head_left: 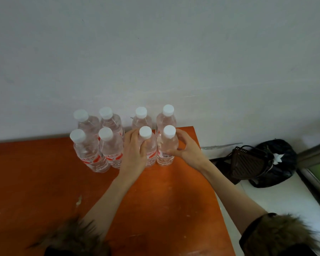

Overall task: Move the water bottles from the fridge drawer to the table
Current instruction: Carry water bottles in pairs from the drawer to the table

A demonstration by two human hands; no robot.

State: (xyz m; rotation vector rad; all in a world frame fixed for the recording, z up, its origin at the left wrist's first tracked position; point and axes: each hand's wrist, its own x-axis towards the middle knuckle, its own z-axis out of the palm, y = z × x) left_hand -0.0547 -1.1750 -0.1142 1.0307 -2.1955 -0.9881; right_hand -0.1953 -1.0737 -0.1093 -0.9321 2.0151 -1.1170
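Several clear water bottles with white caps and red labels stand upright in two rows at the back of the orange table, against the wall. My left hand grips the third front-row bottle around its shoulder. My right hand grips the rightmost front-row bottle; both bottles stand on the table. Two more front-row bottles stand untouched to the left. The fridge drawer is not in view.
A white wall rises right behind the bottles. The table's right edge runs close to my right arm. Beyond it, on the white floor, lie a black bag and a dark slatted object. A window frame is at far right.
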